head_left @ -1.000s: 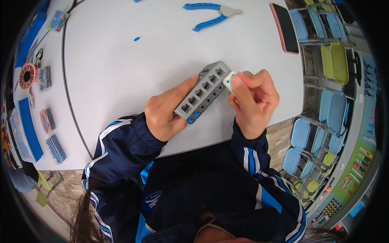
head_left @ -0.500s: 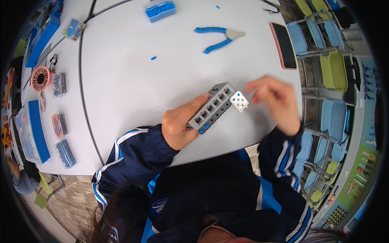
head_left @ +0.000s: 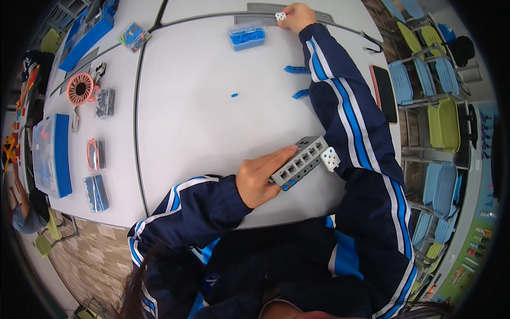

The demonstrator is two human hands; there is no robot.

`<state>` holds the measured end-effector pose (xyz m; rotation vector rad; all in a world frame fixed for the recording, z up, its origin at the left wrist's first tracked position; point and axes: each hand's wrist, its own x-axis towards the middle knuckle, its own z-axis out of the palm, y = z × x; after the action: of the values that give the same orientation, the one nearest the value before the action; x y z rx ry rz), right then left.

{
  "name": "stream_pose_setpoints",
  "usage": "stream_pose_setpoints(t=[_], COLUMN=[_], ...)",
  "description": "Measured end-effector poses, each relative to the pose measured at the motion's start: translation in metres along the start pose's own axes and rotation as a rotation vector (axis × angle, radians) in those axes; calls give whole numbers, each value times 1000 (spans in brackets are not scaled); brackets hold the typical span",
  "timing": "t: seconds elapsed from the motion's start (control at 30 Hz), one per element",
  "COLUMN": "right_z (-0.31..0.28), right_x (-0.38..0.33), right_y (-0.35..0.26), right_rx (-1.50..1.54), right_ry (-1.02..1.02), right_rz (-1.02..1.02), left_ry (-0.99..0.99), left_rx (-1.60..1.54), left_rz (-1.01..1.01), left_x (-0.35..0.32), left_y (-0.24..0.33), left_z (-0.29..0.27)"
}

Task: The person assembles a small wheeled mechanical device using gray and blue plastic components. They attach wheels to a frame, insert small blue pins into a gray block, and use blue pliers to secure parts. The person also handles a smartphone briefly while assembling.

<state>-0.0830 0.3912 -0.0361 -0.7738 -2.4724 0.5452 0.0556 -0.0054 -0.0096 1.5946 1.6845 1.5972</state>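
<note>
My left hand grips a grey block-shaped controller with a row of square ports along its side, tilted above the near part of the table. Blue pegs sit in its near end. Against its right end is a white block with blue and dark dots. My right arm reaches across to the table's far side. There, the fingers of my right hand are closed on a small white block with holes. Blue-handled pliers lie partly hidden beneath my right sleeve.
A clear box of blue pegs stands near the far edge, and one loose blue peg lies mid-table. At the right edge rests a phone. On the left table are a pink fan, small clear boxes and a blue-edged case.
My right hand has gone from beside the controller to the far side and now holds a small white block. My left hand still holds the controller. The view has shifted.
</note>
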Motion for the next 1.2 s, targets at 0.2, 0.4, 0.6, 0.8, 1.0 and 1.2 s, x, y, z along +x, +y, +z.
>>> stream_pose_setpoints(t=[0.2, 0.4, 0.6, 0.8, 1.0, 1.2], right_z=[-99, -223, -247, -196, -162, -155], right_x=[-48, -206, -337, -380, -394, -394], right_y=[-35, -92, -121, -143, -153, -165], right_rx=[585, 854, 986, 1311, 1256, 1548], right_ry=[-91, -29, -164, 83, 88, -94], right_rz=[-160, -305, -163, 245, 220, 598], left_ry=[24, -7, 32, -19, 10, 16], left_rx=[-18, -17, -19, 11, 0, -8], left_rz=[-50, -93, -112, -156, -111, -107], left_x=[-1, -2, -5, -2, -3, -5], left_y=[1, 5, 4, 6, 6, 2], left_z=[1, -3, -3, -3, -3, -1])
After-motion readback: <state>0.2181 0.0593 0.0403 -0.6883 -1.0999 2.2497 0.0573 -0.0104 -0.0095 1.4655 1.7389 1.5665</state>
